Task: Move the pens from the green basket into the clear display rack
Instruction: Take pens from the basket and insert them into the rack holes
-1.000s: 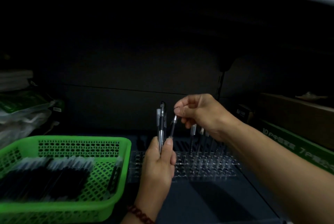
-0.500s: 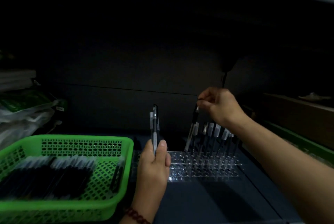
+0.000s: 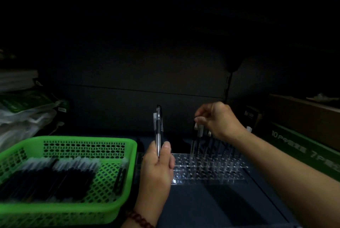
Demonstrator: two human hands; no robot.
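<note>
Since the earlier frame, the right hand [image 3: 219, 120] has lowered its pen [image 3: 195, 136] into the clear display rack [image 3: 207, 170]; its fingertips [image 3: 199, 119] are still pinched on the cap end, with the pen upright at the left end of the back row. Other pens [image 3: 211, 141] stand beside it in the same row, caps up, partly hidden behind the hand; the rack's nearer holes hold nothing. At centre frame, the left hand [image 3: 158, 165] is closed around a small upright bundle of pens [image 3: 158, 128], thumb pressed on the barrels; a beaded bracelet [image 3: 139, 218] is on the wrist. At lower left, the green basket [image 3: 73, 209] holds a flat layer of black pens [image 3: 55, 178] with clear caps, lying side by side. A green carton [image 3: 305, 148] sits at right.
</note>
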